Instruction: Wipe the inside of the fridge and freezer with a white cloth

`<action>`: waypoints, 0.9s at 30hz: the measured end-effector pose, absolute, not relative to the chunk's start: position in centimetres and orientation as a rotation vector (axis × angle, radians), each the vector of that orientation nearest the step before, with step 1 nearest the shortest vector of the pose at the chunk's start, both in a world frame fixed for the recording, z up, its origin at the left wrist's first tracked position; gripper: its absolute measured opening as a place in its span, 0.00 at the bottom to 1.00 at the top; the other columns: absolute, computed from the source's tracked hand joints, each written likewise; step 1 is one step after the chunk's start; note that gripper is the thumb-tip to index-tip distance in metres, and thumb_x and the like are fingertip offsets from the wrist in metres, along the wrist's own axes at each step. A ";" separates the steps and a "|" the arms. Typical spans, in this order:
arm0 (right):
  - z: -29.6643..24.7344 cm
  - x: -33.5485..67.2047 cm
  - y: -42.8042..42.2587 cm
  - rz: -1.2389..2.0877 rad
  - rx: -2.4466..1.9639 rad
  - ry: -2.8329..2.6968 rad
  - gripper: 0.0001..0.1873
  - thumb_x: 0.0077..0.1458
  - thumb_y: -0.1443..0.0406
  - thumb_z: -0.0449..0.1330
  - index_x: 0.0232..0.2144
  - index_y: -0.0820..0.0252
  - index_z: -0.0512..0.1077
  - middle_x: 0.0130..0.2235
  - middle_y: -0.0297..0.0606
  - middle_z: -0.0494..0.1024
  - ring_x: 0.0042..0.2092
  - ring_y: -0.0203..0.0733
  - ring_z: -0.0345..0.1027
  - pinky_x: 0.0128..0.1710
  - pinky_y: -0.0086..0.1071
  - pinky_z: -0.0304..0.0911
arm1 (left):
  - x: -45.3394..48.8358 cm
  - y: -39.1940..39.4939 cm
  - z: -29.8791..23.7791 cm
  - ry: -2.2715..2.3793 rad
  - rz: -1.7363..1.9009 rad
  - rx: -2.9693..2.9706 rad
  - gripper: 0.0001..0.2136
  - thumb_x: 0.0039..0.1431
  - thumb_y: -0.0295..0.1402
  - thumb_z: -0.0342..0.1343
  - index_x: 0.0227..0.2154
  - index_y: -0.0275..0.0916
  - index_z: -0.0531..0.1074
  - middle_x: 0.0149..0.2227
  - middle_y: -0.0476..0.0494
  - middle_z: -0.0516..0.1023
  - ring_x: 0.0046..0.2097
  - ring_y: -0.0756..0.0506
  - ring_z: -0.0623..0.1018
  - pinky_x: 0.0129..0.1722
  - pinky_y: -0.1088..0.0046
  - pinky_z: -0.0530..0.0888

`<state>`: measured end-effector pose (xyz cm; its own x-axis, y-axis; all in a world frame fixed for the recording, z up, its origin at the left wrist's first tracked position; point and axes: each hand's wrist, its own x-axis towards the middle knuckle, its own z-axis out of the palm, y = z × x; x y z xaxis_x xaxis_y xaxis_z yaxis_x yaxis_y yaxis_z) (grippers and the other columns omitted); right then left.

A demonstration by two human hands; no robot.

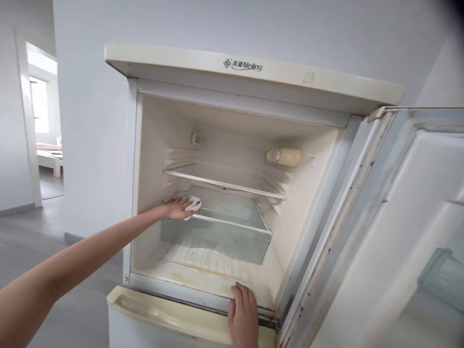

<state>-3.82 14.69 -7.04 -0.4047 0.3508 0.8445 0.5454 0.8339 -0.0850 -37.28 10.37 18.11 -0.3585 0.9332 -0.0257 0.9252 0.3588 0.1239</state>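
Observation:
An old cream fridge [250, 72] stands open with its upper compartment bare. My left hand [178, 209] reaches in and presses a small white cloth [193, 205] onto the left front of the lower glass shelf [232, 212]. My right hand [243, 316] rests flat on the stained bottom sill of the compartment, fingers together, holding nothing. An upper glass shelf [224, 181] sits above the cloth. A clear crisper drawer [217, 239] lies under the lower shelf.
The fridge door [409, 232] hangs open to the right, with a clear door bin [444, 278] and a dirty seal. A cream lamp housing [285, 156] sits on the back wall. The lower door's top edge [163, 314] is below. A doorway [43, 125] opens at left.

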 end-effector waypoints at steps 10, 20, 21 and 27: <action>-6.4 -4.1 13.9 -0.198 -0.776 -2.075 0.14 0.55 0.75 0.49 0.43 0.58 0.64 0.42 0.41 0.72 0.46 0.48 0.64 0.46 0.43 0.61 | -31.7 13.7 17.3 2.400 0.106 1.945 0.40 0.55 0.62 0.31 0.66 0.46 0.41 0.70 0.44 0.40 0.69 0.36 0.43 0.65 0.53 0.44; -6.3 -4.2 13.8 -0.184 -0.782 -2.062 0.15 0.54 0.74 0.49 0.43 0.57 0.65 0.43 0.41 0.72 0.45 0.49 0.64 0.45 0.44 0.61 | -23.2 19.7 16.7 2.189 0.113 2.161 0.40 0.55 0.62 0.31 0.66 0.45 0.41 0.70 0.42 0.39 0.69 0.34 0.43 0.65 0.51 0.45; -6.2 -4.2 13.8 -0.186 -0.781 -2.056 0.15 0.54 0.74 0.49 0.43 0.57 0.65 0.43 0.41 0.72 0.45 0.48 0.64 0.45 0.44 0.61 | -22.4 20.2 16.7 2.171 0.113 2.173 0.40 0.55 0.62 0.31 0.66 0.45 0.41 0.70 0.42 0.39 0.69 0.33 0.43 0.65 0.51 0.45; -6.2 -4.2 13.7 -0.188 -0.800 -2.045 0.16 0.54 0.74 0.49 0.42 0.56 0.65 0.42 0.41 0.72 0.45 0.49 0.65 0.45 0.44 0.62 | -18.2 22.7 16.5 2.079 0.127 2.231 0.40 0.55 0.61 0.33 0.66 0.45 0.41 0.70 0.43 0.39 0.69 0.33 0.41 0.65 0.51 0.43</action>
